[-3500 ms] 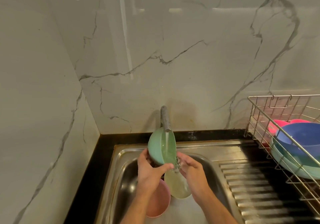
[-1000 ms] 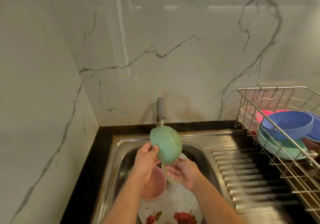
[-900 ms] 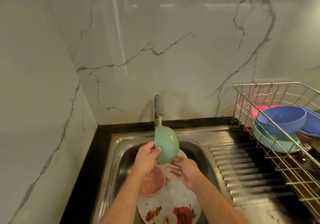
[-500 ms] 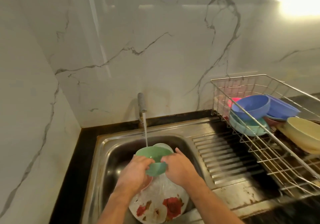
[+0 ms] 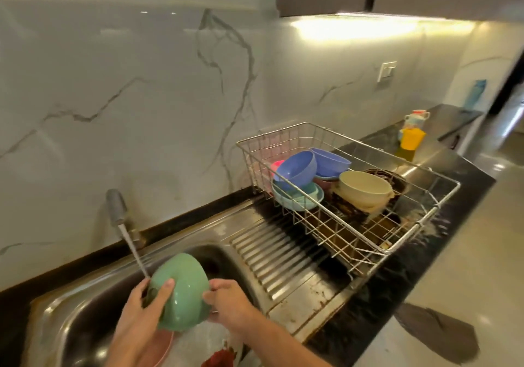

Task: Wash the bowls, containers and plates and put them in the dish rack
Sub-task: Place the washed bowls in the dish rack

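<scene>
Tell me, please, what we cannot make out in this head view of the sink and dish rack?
- Pink bowl: mostly hidden under the left hand and the green bowl.
- Flowered plate: cut off by the bottom edge.
- Pink item in the dish rack: behind the blue bowl.
- Green bowl's inside: faces away.
- Bottles: too small to read.
</scene>
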